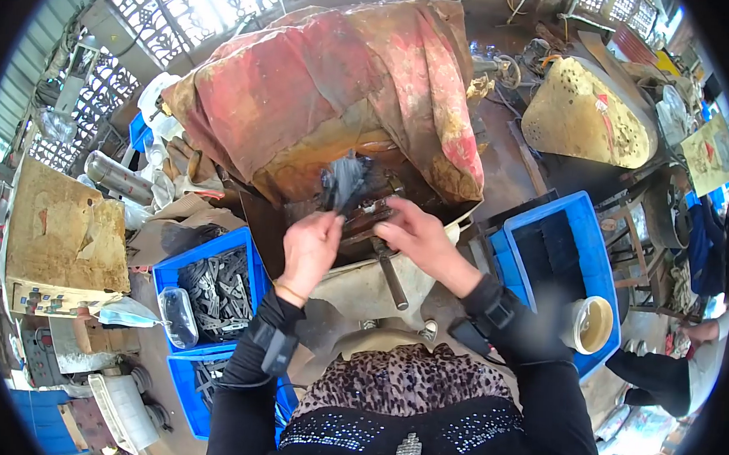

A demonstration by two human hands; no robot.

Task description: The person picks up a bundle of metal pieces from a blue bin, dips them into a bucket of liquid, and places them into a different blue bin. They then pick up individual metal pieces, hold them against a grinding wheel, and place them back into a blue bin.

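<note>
My left hand (310,248) is closed in a pinch in front of a machine hooded with stained red cloth (281,91); whatever its fingertips hold is too small to make out. Fingers curled, my right hand (420,240) sits over a dark metal fixture (363,216) at the machine's opening. Its grip is on something I cannot make out. Below its fingers, a dark metal handle (391,278) slants down toward me. Just beyond both hands is a blurred grey-black shape (345,181), too smeared to identify.
A blue bin of dark metal pieces (217,290) stands at left, with another blue bin (186,399) nearer me. On the right, a blue crate (599,240) carries a cream tub (594,326). Cardboard boxes (68,228) stand far left. Another person's arm (705,332) shows far right.
</note>
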